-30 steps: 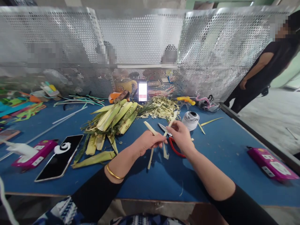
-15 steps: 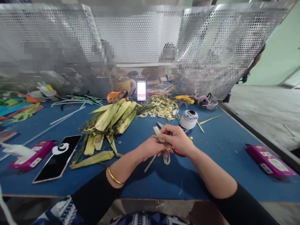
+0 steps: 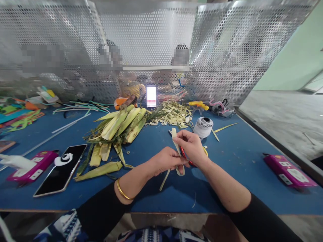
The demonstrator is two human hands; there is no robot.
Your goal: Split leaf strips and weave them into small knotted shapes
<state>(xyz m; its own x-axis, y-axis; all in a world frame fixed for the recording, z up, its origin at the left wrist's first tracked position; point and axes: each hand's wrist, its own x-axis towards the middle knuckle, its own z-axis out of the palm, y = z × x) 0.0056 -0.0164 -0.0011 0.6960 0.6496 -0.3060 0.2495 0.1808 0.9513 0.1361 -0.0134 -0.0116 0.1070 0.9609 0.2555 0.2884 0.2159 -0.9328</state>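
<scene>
Your right hand (image 3: 193,145) has moved slightly away from your left hand (image 3: 166,160), and the upper end of the pale strip (image 3: 174,132) now stands more upright. Right hand: thumb and fingers pinch the strip near its top. Left hand: fingers close together on its lower part—the exact contact is partly hidden. A narrow tail (image 3: 164,180) hangs beneath the left hand. The strip is between both hands, above the worktop (image 3: 252,168), near the scissors (image 3: 182,153). The thread spool (image 3: 203,127) and husk pile (image 3: 126,124) keep their places. Judgement: this is an adjustment of grip and angle—shaping appears unfinished.
</scene>
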